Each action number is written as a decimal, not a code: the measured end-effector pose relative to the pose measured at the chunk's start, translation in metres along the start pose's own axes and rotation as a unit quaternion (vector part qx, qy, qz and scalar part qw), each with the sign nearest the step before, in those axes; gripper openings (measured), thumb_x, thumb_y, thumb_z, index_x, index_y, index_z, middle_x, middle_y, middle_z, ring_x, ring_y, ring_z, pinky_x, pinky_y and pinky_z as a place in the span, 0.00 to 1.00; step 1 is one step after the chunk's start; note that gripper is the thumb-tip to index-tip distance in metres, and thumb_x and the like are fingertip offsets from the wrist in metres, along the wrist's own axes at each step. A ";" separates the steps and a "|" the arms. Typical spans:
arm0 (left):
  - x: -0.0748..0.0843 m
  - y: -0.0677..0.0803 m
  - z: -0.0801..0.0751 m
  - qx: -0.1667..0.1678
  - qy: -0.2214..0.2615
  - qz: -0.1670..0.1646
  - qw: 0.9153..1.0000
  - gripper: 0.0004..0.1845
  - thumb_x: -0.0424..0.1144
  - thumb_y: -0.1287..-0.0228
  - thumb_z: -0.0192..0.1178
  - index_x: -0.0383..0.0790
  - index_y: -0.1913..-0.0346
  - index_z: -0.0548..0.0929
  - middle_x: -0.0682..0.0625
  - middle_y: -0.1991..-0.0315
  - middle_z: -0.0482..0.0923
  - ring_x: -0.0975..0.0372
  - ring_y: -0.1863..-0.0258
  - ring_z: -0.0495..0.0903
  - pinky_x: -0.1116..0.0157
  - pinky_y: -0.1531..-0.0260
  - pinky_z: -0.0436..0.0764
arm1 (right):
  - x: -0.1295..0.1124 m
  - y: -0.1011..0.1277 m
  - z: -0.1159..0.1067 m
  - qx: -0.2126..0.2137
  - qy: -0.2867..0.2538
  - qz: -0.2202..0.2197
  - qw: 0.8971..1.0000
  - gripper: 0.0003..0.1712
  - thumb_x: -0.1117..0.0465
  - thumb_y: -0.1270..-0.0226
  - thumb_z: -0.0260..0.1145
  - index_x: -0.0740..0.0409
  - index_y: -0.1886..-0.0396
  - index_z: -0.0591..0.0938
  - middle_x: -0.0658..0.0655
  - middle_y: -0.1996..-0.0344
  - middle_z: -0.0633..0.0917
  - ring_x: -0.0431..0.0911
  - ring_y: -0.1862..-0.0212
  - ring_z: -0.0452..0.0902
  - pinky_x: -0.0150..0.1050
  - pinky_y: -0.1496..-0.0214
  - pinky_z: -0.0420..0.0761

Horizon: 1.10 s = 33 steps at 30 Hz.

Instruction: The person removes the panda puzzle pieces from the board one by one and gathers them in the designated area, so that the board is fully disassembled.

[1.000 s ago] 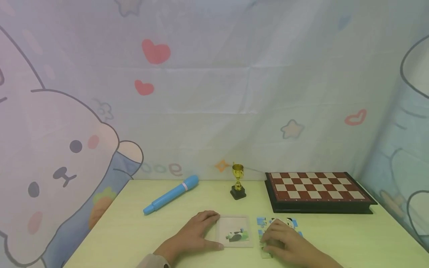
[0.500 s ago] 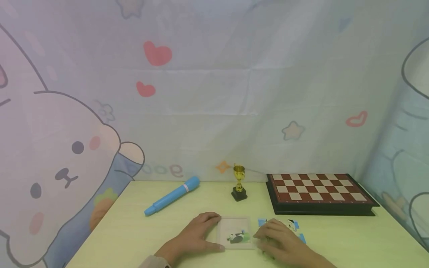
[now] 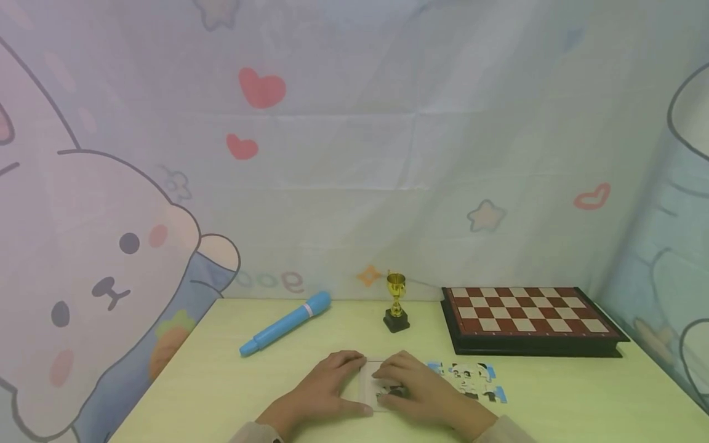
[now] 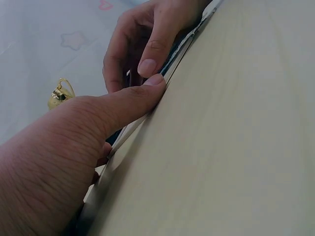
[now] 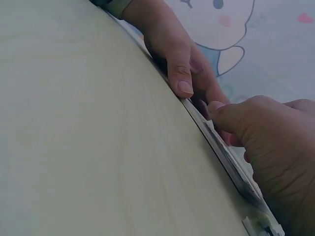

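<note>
In the head view my left hand (image 3: 327, 389) holds the small square puzzle tray (image 3: 364, 394) at its left side, thumb at the near corner and fingers at the far one. Joined pieces with a panda picture (image 3: 390, 391) lie in the tray, partly covered. My right hand (image 3: 423, 392) is over the tray's right half, thumb and fingers close together. A thin pale edge of what looks like a puzzle piece (image 4: 129, 76) shows between them in the left wrist view; the rest is hidden. Several puzzle pieces (image 3: 471, 378) lie on the table right of the tray.
A blue pen-shaped stick (image 3: 285, 325) lies at the back left. Behind the tray stands a small gold trophy cup (image 3: 396, 303). A chessboard box (image 3: 534, 320) occupies the back right. A printed cloth (image 3: 343, 234) hangs behind the table (image 3: 205, 381).
My right hand has moved left from the loose pieces to above the tray, uncovering more of those pieces. The left hand has kept its place at the tray.
</note>
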State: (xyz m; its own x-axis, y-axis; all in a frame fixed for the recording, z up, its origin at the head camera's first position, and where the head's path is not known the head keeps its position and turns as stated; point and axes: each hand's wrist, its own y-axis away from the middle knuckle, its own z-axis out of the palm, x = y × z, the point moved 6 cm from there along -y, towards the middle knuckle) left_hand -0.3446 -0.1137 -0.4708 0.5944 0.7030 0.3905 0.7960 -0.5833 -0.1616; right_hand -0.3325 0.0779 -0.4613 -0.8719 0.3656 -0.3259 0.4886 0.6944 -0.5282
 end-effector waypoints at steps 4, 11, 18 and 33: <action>-0.001 -0.001 0.000 0.002 -0.005 0.000 1.000 0.52 0.78 0.46 0.58 0.50 0.24 0.67 0.56 0.27 0.62 0.56 0.28 0.62 0.46 0.31 0.65 | 0.001 0.001 -0.001 0.007 0.011 0.008 1.000 0.12 0.54 0.30 0.69 0.47 0.49 0.83 0.39 0.52 0.80 0.36 0.49 0.71 0.34 0.49 0.80; -0.002 0.000 0.002 0.002 -0.010 0.002 1.000 0.52 0.77 0.46 0.58 0.49 0.24 0.67 0.55 0.27 0.62 0.56 0.28 0.62 0.47 0.30 0.65 | 0.002 0.004 -0.003 0.011 0.037 0.037 0.999 0.10 0.53 0.32 0.71 0.46 0.54 0.83 0.41 0.55 0.80 0.36 0.53 0.70 0.32 0.52 0.79; -0.004 -0.001 0.005 -0.002 -0.007 -0.004 1.000 0.52 0.78 0.46 0.57 0.51 0.24 0.66 0.57 0.26 0.61 0.56 0.27 0.61 0.47 0.30 0.65 | 0.005 0.006 0.000 0.013 0.038 0.042 0.998 0.08 0.51 0.32 0.71 0.42 0.59 0.80 0.39 0.59 0.78 0.35 0.57 0.68 0.31 0.55 0.77; -0.006 -0.002 0.006 0.000 -0.002 -0.006 1.000 0.52 0.79 0.47 0.57 0.53 0.24 0.66 0.58 0.26 0.61 0.57 0.27 0.61 0.46 0.31 0.66 | 0.006 0.006 -0.001 0.016 0.046 0.051 0.998 0.08 0.49 0.32 0.71 0.41 0.59 0.81 0.38 0.58 0.77 0.34 0.57 0.66 0.30 0.55 0.76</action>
State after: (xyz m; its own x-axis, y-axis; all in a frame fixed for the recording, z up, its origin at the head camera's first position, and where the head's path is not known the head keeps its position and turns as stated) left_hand -0.3490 -0.1147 -0.4781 0.5850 0.7116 0.3892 0.8032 -0.5749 -0.1562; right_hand -0.3344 0.0851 -0.4653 -0.8160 0.4897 -0.3073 0.5748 0.6306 -0.5215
